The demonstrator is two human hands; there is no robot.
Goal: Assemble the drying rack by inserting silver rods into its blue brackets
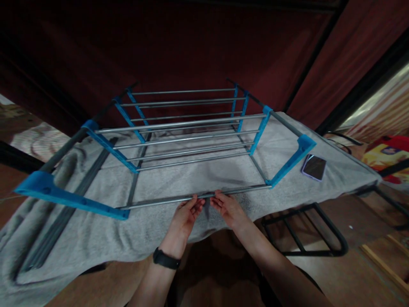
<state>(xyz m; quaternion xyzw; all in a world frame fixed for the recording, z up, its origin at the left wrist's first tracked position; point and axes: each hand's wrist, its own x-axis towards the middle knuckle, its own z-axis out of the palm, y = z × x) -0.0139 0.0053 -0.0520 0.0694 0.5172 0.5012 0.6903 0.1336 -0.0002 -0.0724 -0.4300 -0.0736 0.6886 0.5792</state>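
Rack: slim metal tubes, angular blue plastic brackets
Cloth: grey, fuzzy, rumpled, underneath
Left hand: pinching the front tube
Right hand: pinching it alongside
Rack's place: extending ahead of both hands

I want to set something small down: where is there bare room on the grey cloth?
The grey cloth is bare right of the phone, and left of the left hand, between the left blue bracket and near edge. It's crowded at left, where grey rods run past that bracket, and mid-front, where that hand and the right hand hold the front rod.
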